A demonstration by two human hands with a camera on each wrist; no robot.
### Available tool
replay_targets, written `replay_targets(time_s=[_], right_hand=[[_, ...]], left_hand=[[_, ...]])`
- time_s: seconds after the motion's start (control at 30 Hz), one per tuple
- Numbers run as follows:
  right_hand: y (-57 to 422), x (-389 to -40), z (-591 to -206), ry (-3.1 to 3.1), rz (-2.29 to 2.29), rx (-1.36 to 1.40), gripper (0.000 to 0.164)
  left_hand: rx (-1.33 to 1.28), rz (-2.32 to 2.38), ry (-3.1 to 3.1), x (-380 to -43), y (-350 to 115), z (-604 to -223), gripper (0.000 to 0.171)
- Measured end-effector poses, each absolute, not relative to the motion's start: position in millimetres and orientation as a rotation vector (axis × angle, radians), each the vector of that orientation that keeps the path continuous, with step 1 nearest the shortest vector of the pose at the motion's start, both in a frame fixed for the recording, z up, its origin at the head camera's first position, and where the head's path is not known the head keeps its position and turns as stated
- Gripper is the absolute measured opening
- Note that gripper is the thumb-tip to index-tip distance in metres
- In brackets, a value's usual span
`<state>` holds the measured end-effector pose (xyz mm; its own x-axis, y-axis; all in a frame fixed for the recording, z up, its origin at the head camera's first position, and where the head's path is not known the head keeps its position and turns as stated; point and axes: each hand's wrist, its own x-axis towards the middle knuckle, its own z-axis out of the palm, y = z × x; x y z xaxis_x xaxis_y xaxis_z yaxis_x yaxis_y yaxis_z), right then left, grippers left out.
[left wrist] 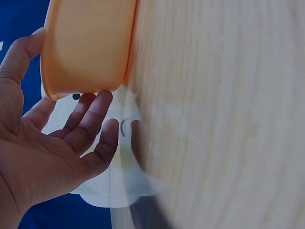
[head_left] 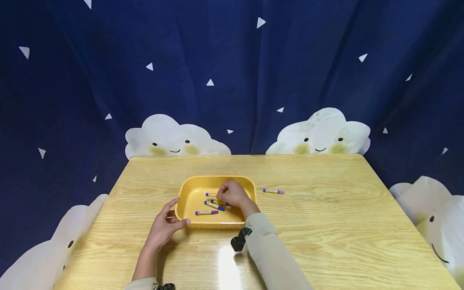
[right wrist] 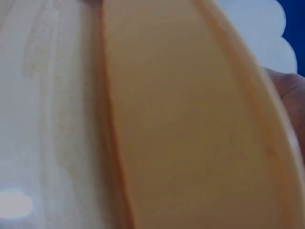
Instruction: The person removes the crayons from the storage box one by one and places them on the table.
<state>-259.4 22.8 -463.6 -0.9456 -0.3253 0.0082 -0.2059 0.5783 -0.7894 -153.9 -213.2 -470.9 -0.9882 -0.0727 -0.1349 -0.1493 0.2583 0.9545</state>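
Observation:
A yellow plastic tray (head_left: 188, 180) stands on the table with several crayons in yellow wrappers lying inside. My left hand (head_left: 163, 227) holds the tray's left end, thumb at the near corner and fingers along the side. In the left wrist view that hand (left wrist: 57, 143) has its fingertips against the tray's wall (left wrist: 90, 47). My right hand (head_left: 233, 194) reaches inside the tray, fingers curled, pinching the right end of a crayon (head_left: 211, 195), whose tip they hide. Close below lie a dark-tipped crayon (head_left: 217, 202), a blue crayon (head_left: 214, 206) and a purple crayon (head_left: 206, 212).
One pink-tipped crayon (head_left: 273, 191) lies on the wooden table (head_left: 344, 217), right of the tray. Behind the table hangs a dark blue curtain (head_left: 232, 60) with white triangles and cloud figures. The tray's outer wall (right wrist: 186, 114) fills the right wrist view.

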Motion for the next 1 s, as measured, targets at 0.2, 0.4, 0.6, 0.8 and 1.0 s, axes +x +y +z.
replay_targets(time_s=[0.2, 0.4, 0.6, 0.8, 1.0], right_hand=[[30, -256, -446, 2.664, -1.311, -0.585, 0.005], [34, -254, -445, 2.661, -1.338, -0.614, 0.006], [46, -247, -443, 2.698, -1.329, -0.686, 0.005], [73, -234, -432, 2.754, -1.405, -0.656, 0.006], [97, -223, -425, 2.728, -1.483, -0.607, 0.006]], left_hand=[[-0.21, 1.877, 2.434, -154, -213, -470, 0.081], [-0.21, 1.881, 2.437, -154, -212, -471, 0.08], [-0.215, 1.881, 2.43, -153, -213, -471, 0.08], [-0.202, 1.9, 2.404, -151, -213, -471, 0.08], [-0.203, 1.885, 2.414, -152, -214, -471, 0.08]])
